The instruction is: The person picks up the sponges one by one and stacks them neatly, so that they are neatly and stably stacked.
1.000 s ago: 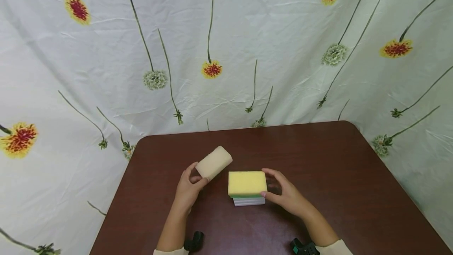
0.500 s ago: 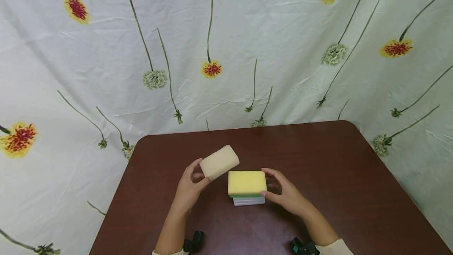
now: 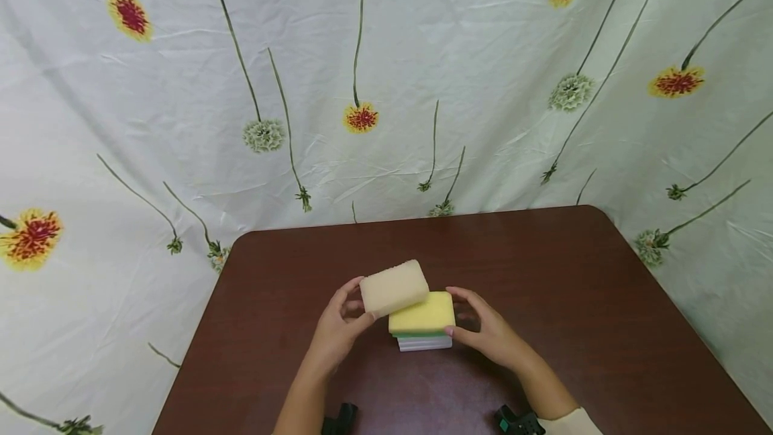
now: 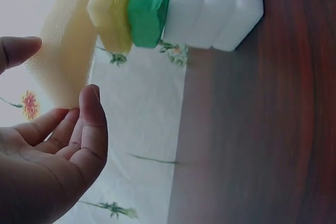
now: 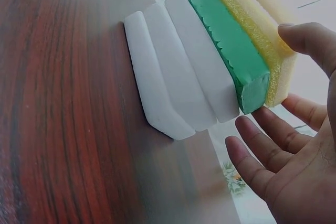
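My left hand [image 3: 341,327] pinches a cream sponge [image 3: 394,287] by its left end, thumb on one edge and fingertips on the other. The sponge is tilted, and its right corner overlaps a yellow sponge [image 3: 423,314] that tops a stack. Below the yellow sponge comes a green block [image 5: 228,40], then several flat white blocks [image 5: 181,72] at the bottom, on the table. From the right, my right hand [image 3: 486,331] grips the end of the yellow sponge between thumb and index finger. Its other fingers are spread beside the green block [image 4: 149,9].
The stack stands on a dark reddish-brown table [image 3: 290,254] with rounded far corners. Behind and beside it hangs a white cloth [image 3: 495,52] printed with flowers. A black wrist device [image 3: 519,420] sits at the right forearm, another [image 3: 339,418] at the left.
My left hand has carried the cream sponge rightward and slightly toward me, from beside the stack to overlapping the yellow sponge. My right hand and the stack stay in place.
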The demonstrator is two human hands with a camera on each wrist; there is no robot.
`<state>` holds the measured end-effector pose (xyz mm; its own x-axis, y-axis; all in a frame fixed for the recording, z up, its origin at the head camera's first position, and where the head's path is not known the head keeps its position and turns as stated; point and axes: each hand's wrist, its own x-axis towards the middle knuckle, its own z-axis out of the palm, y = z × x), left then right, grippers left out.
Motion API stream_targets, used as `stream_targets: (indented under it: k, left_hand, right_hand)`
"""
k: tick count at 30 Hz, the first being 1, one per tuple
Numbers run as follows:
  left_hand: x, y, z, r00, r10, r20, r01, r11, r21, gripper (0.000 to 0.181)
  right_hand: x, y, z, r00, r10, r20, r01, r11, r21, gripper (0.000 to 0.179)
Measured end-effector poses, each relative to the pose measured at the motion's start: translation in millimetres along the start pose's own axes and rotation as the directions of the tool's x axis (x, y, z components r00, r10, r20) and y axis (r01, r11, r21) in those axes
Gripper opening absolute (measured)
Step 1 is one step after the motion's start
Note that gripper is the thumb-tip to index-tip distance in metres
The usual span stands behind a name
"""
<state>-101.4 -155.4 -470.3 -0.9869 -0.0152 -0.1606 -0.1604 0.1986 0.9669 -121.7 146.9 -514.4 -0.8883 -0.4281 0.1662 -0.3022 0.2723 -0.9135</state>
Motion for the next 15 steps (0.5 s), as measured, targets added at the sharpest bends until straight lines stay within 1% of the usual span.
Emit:
stream_targets:
  k: [7, 15]
  left_hand:
    - [-4.0, -1.7, 9.8, 0.998, 0.032, 0.053, -0.031, 0.999, -0.016, 0.070]
    - [-3.7, -2.6, 19.3, 0.997, 0.064, 0.054, -0.064, 0.998, 0.001, 0.069]
  right_hand:
    - [0.6, 0, 0, 1.000, 0.020, -0.002, -0.020, 1.000, 0.001, 0.068]
    - [1.2, 1, 0, 1.000, 0.010, -0.011, -0.010, 1.000, -0.003, 0.071]
